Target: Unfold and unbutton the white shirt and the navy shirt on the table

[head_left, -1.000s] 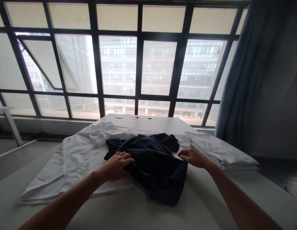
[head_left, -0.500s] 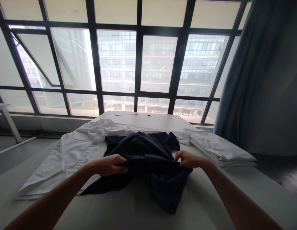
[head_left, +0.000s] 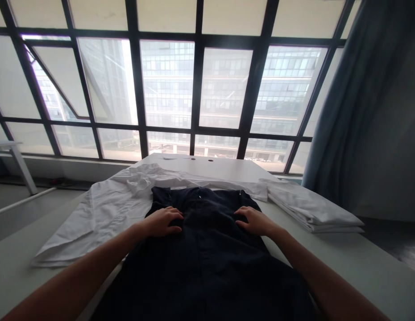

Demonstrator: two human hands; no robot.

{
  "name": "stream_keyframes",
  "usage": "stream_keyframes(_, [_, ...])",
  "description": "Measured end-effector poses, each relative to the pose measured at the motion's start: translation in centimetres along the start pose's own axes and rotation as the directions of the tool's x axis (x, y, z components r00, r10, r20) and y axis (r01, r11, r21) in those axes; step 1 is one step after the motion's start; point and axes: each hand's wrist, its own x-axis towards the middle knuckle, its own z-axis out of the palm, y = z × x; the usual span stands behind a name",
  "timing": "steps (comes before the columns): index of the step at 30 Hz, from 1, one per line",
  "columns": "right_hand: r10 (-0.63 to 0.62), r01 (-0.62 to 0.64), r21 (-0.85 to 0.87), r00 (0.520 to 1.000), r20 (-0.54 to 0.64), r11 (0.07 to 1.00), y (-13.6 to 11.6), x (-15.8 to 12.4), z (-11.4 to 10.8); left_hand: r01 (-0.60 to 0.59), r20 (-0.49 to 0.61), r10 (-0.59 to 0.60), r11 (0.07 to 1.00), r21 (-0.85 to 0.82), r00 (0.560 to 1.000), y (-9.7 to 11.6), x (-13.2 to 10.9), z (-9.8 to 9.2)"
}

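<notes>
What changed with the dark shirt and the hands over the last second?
The dark shirt went from a bunched heap to spread flat, its lower part drawn toward the person. Both hands gripped it half a second ago; now the left hand and right hand rest palm-down on it. The white garment, folded white stack and table stayed put.

Shirt (head_left: pixel 207 249) dark navy, plain, small pale buttons. Cloth (head_left: pixel 103 209) beside it white, plain. Folded stack (head_left: pixel 311 209) white too. Table (head_left: pixel 361 263) off-white. Curtain (head_left: pixel 361 102) grey-blue. Window frame (head_left: pixel 197 89) black.
</notes>
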Motion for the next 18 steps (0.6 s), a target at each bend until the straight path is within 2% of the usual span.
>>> stream_keyframes(4, [0.207, -0.195, -0.112, 0.972, 0.108, 0.974, -1.0, 0.3, -1.8, 0.042, 0.118, -0.043, 0.999, 0.01, 0.992, 1.2, 0.7, -2.0])
stream_keyframes(6, [0.229, -0.215, -0.157, 0.97, 0.078, 0.964, -1.0, 1.1, -2.6, 0.09, 0.14, -0.087, 0.996, -0.016, 0.986, 0.9, 1.8, -2.9])
stream_keyframes(7, [0.222, -0.214, -0.182, 0.975, 0.027, 0.96, -0.7, 1.7, -2.7, 0.114, 0.104, -0.114, 0.993, 0.004, 0.988, 0.5, 2.5, -3.2])
stream_keyframes(9, [0.215, -0.23, -0.234, 0.973, -0.087, 0.945, 0.3, 3.3, -2.7, 0.163, -0.043, -0.159, 0.982, 0.096, 0.986, -1.1, 4.4, -3.2])
stream_keyframes(11, [0.243, -0.269, -0.263, 0.961, -0.129, 0.926, 1.9, 5.1, -2.3, 0.21, -0.167, -0.181, 0.962, 0.177, 0.969, -3.1, 6.4, -2.8])
stream_keyframes(12, [0.263, -0.286, -0.268, 0.957, -0.12, 0.92, 2.8, 5.9, -2.1, 0.234, -0.19, -0.198, 0.954, 0.19, 0.962, -4.1, 7.3, -2.6])
stream_keyframes(14, [0.299, -0.31, -0.257, 0.951, -0.082, 0.915, 4.5, 7.4, -1.6, 0.285, -0.155, -0.26, 0.942, 0.174, 0.953, -5.9, 9.1, -2.1])
stream_keyframes(16, [0.322, -0.319, -0.229, 0.946, -0.025, 0.92, 5.6, 8.3, -1.2, 0.308, -0.055, -0.304, 0.943, 0.129, 0.951, -7.1, 10.5, -1.7])
stream_keyframes(18, [0.32, -0.306, -0.198, 0.946, 0.044, 0.931, 6.1, 8.7, -1.3, 0.277, 0.057, -0.282, 0.958, 0.08, 0.958, -7.7, 11.4, -1.6])
